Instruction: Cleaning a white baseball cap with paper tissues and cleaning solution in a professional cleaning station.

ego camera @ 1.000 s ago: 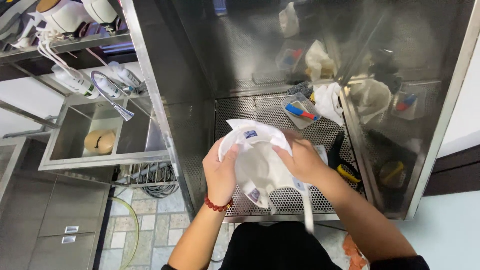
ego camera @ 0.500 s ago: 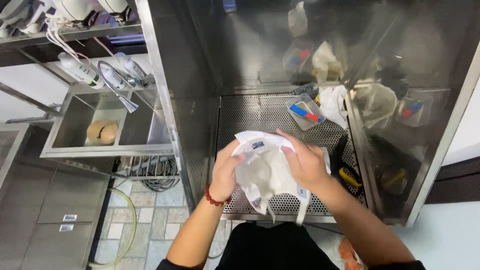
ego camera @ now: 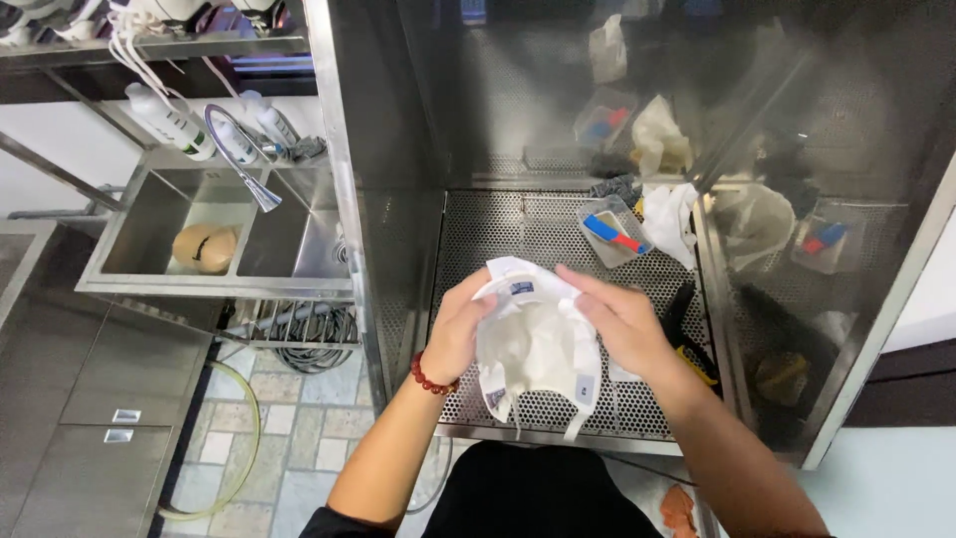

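Note:
I hold a white cloth item (ego camera: 533,344), shaped like a cap or pouch with small dark labels and hanging straps, over a perforated steel work surface (ego camera: 518,229). My left hand (ego camera: 460,334), with a red bead bracelet at the wrist, grips its left edge. On its right edge rests my right hand (ego camera: 622,324), fingers spread over the fabric. Both forearms reach in from the bottom of the view.
A clear tray (ego camera: 612,231) with blue and red tools sits behind the cloth, beside white bags (ego camera: 669,214). A black and yellow tool (ego camera: 687,329) lies to the right. Left of the steel cabinet is a sink (ego camera: 214,244) with a faucet and bottles (ego camera: 169,120).
The white cloth item and both hands have come slightly lower and closer to me; my right hand has shifted further onto the fabric's right side.

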